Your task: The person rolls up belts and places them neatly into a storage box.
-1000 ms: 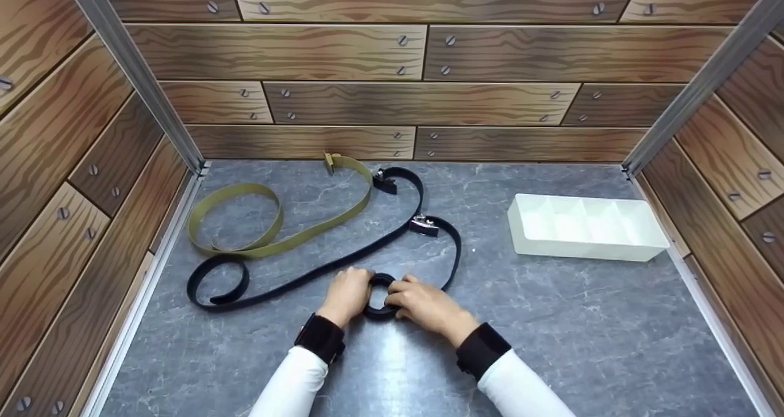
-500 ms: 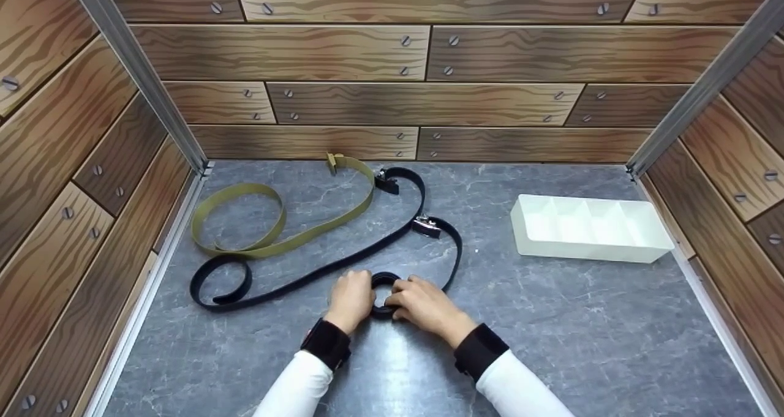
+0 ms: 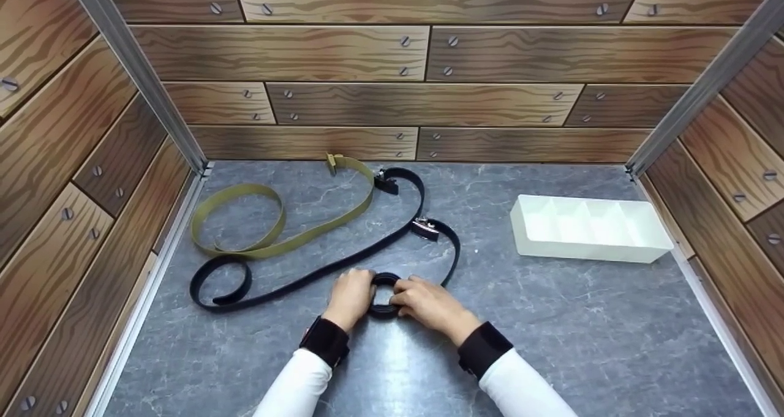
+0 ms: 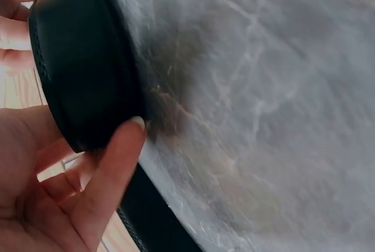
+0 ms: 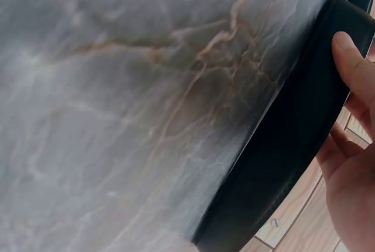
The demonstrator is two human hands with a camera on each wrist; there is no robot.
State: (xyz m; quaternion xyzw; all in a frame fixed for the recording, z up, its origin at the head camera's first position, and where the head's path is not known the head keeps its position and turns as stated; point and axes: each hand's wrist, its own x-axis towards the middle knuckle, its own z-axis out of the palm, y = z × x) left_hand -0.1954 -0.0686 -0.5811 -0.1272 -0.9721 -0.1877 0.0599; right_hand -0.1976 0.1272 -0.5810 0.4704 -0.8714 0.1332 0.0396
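Both hands hold a rolled coil of black belt (image 3: 384, 296) standing on edge on the grey marbled table (image 3: 551, 319). My left hand (image 3: 353, 293) grips its left side and my right hand (image 3: 427, 302) its right side, fingers curled round it. The belt's loose stretch curves from the coil up to a metal buckle (image 3: 424, 226). Up close in the left wrist view, the coil (image 4: 82, 64) sits between the thumb and fingers of my left hand (image 4: 88, 199). My right hand (image 5: 351, 164) shows in the right wrist view with its thumb on the coil's outer band (image 5: 293, 146).
A second black belt (image 3: 318, 264) snakes from the back centre to a loop at the left. An olive belt (image 3: 269, 221) lies looped at the back left. A white divided tray (image 3: 649, 245) stands at the right. Wood-pattern walls close in three sides.
The hands have stayed on the coil and shifted only slightly. The loose stretch by the buckle has drawn in a little toward the coil.
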